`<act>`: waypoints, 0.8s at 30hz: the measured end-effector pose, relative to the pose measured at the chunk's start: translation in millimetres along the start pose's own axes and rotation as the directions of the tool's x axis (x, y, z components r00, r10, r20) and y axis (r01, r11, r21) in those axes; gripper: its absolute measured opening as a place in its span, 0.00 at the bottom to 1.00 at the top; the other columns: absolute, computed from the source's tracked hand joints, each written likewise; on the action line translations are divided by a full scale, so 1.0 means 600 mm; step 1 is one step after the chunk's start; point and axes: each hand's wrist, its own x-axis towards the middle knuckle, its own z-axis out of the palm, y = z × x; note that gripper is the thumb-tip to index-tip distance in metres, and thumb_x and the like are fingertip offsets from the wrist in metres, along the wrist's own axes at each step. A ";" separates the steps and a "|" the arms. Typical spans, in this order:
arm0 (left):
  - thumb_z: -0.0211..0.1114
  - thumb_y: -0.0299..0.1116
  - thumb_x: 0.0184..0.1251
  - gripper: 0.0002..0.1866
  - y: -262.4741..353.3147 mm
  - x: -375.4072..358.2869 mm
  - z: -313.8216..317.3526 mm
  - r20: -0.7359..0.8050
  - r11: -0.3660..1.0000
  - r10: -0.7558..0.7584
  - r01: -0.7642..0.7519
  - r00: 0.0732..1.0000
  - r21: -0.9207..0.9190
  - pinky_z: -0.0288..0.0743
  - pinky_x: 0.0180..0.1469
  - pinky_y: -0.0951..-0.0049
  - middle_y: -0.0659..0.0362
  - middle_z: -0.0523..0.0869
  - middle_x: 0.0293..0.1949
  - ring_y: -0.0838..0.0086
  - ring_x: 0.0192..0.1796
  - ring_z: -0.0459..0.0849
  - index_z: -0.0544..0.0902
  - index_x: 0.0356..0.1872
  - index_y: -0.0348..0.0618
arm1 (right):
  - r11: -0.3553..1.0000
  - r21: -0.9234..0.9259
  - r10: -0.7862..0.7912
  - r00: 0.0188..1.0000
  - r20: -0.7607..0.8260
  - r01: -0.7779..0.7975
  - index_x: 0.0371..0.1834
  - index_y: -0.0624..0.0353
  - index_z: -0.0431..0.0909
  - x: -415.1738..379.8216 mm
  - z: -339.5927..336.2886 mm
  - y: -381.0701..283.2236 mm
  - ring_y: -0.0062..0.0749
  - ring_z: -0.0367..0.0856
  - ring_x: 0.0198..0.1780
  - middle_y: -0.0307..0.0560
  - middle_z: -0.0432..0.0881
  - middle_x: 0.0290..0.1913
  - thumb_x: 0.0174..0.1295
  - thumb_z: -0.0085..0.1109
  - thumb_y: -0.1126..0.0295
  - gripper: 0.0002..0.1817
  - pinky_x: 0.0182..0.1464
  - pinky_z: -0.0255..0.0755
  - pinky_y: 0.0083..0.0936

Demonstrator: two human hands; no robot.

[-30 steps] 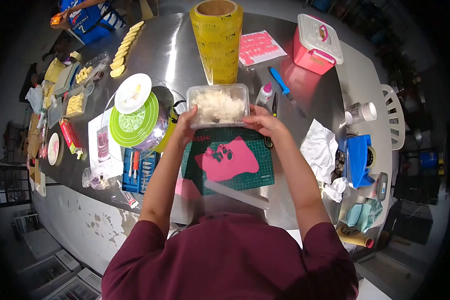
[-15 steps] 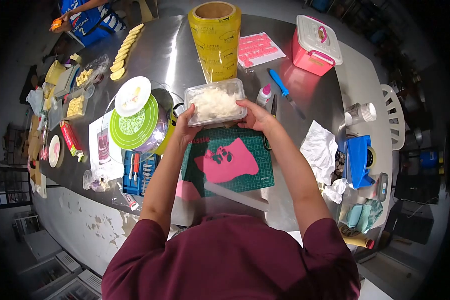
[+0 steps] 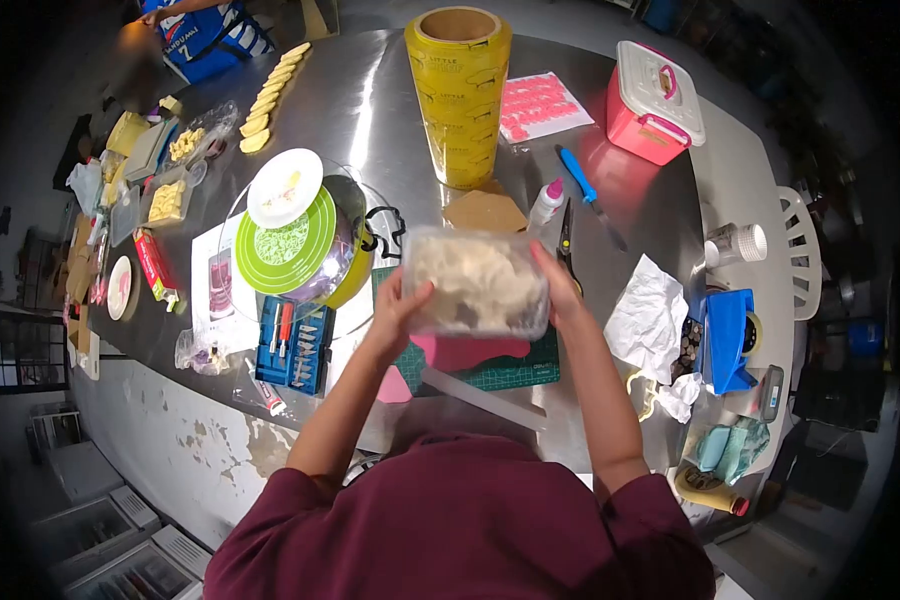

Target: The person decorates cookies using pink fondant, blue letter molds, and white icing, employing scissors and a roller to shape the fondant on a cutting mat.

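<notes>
Between my two hands is a clear plastic container (image 3: 476,283) with a whitish, lumpy mass inside. My left hand (image 3: 400,308) grips its left side, the thumb along the wall. The right side is held by my right hand (image 3: 560,287). Underneath lie a green cutting mat (image 3: 535,365) and a pink sheet (image 3: 470,350), both partly hidden by the container. A translucent strip (image 3: 485,397) crosses the mat's lower edge. Just beyond the container is a brown hexagonal piece (image 3: 486,210), beside a small bottle with a pink cap (image 3: 546,204).
A tall yellow roll (image 3: 457,110) stands behind. At left are a green turntable (image 3: 285,245) with a white plate and a blue tool case (image 3: 295,345). Right: blue-handled knife (image 3: 580,175), pink box (image 3: 650,115), crumpled paper (image 3: 647,320). A person in blue (image 3: 205,40) is at the back left.
Both my hands have brought the container closer to me and slightly right, over the mat. The brown hexagonal piece now shows behind it. The whole view has shifted a little.
</notes>
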 end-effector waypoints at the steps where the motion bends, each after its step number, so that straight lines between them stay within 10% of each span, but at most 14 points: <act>1: 0.68 0.35 0.52 0.28 -0.015 -0.013 0.001 0.019 1.000 -0.018 0.018 1.000 -0.002 0.72 0.49 0.71 0.56 0.79 0.45 0.72 0.46 0.78 0.70 0.53 0.36 | 1.000 -0.007 -0.003 1.000 -0.015 0.002 0.55 0.69 0.66 -0.022 -0.012 0.011 0.29 0.76 0.49 0.49 0.76 0.49 0.56 0.54 0.46 0.36 0.52 0.69 0.28; 6: 0.69 0.33 0.50 0.31 -0.063 -0.076 0.026 0.104 0.998 -0.048 0.045 0.993 0.038 0.67 0.54 0.73 0.56 0.75 0.49 0.73 0.51 0.74 0.67 0.56 0.36 | 0.954 -0.251 0.061 0.925 -0.374 -0.165 0.57 0.70 0.65 -0.122 -0.105 0.099 0.33 0.70 0.57 0.50 0.74 0.52 0.56 0.57 0.50 0.36 0.59 0.60 0.29; 9: 0.69 0.34 0.51 0.32 -0.102 -0.096 0.041 0.136 0.978 -0.069 0.040 0.988 0.205 0.67 0.53 0.72 0.56 0.74 0.49 0.72 0.51 0.73 0.66 0.57 0.36 | 0.958 -0.276 -0.076 0.997 0.008 0.075 0.61 0.63 0.63 -0.185 -0.125 0.043 0.33 0.66 0.59 0.47 0.73 0.54 0.55 0.59 0.53 0.35 0.62 0.56 0.31; 13: 0.70 0.38 0.51 0.35 -0.135 -0.108 0.097 0.231 0.915 -0.192 0.089 0.954 0.394 0.66 0.54 0.71 0.54 0.71 0.49 0.71 0.53 0.71 0.65 0.58 0.36 | 0.684 -0.709 -0.100 0.985 0.138 0.169 0.57 0.62 0.69 -0.243 -0.112 -0.005 0.33 0.72 0.52 0.48 0.76 0.51 0.55 0.60 0.56 0.30 0.56 0.63 0.26; 24: 0.70 0.41 0.50 0.38 -0.145 -0.124 0.164 0.400 0.873 -0.301 0.081 0.866 0.480 0.61 0.60 0.67 0.50 0.66 0.54 0.65 0.59 0.66 0.63 0.59 0.33 | 0.626 -0.780 0.101 0.991 0.087 0.005 0.50 0.64 0.74 -0.294 -0.158 0.034 0.33 0.73 0.52 0.53 0.75 0.52 0.51 0.65 0.58 0.27 0.54 0.65 0.26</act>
